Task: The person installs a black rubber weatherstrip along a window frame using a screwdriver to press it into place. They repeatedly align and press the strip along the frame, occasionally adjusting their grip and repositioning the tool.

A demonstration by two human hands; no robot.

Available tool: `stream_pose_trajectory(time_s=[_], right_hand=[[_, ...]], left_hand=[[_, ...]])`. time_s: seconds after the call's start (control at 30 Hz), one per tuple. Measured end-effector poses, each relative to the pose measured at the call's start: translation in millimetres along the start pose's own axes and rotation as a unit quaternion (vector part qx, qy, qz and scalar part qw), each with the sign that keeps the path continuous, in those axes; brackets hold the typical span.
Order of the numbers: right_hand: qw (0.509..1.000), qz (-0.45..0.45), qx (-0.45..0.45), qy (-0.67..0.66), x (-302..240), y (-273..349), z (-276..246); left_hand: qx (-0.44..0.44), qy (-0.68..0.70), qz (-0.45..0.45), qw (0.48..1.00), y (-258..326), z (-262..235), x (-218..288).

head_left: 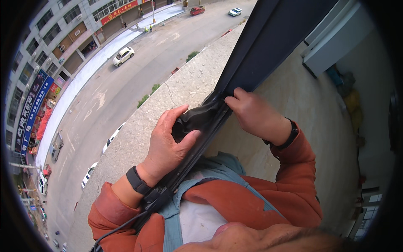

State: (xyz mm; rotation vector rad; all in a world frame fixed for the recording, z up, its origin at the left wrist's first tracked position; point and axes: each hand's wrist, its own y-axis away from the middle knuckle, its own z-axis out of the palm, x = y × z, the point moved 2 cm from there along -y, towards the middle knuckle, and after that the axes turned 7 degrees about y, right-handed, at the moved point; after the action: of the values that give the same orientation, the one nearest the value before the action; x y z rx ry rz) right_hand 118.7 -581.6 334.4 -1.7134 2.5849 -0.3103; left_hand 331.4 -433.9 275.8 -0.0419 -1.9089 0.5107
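A long dark window frame (268, 46) runs diagonally from the upper right down to my body. Along it lies a bunched, glossy black plastic film (201, 119), crumpled where it meets the frame. My left hand (168, 136) is on the outer side, its thumb and fingers curled around the loose bulge of film. On the inner side, my right hand (256, 115) is closed, with thumb and forefinger pinched at the frame's edge where the film gathers. What exactly lies between those fingertips is mostly hidden. Dark bands circle both wrists.
Outside the frame is a rough concrete ledge (142, 126), with a street (105, 88) far below, where cars and people show. Indoors, a pale tiled floor (289, 92) lies to the right, with a white panel (336, 42) beyond. A dark cord (121, 222) hangs by my left sleeve.
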Motion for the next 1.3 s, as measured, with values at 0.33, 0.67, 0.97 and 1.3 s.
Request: stream_pose_trajectory(time_s=[0.33,0.67,0.97,1.3], right_hand=[[0.999,0.012,0.020,0.036,0.2,15.3,-23.1],[0.999,0.006,-0.012,0.039,-1.2,-20.0,3.0],[0.978,0.010,0.096,-0.187,4.8,-8.9,0.8],[0.949,0.091,0.239,-0.185,-3.2,7.6,11.9]], left_hand=[[-0.053,-0.013,0.009,0.998,-2.9,4.8,-3.8],[-0.030,-0.010,0.031,0.999,-3.8,5.9,-4.6],[-0.026,0.004,0.023,0.999,-5.0,6.9,-5.4],[-0.028,0.008,0.020,0.999,-5.6,6.0,-5.6]])
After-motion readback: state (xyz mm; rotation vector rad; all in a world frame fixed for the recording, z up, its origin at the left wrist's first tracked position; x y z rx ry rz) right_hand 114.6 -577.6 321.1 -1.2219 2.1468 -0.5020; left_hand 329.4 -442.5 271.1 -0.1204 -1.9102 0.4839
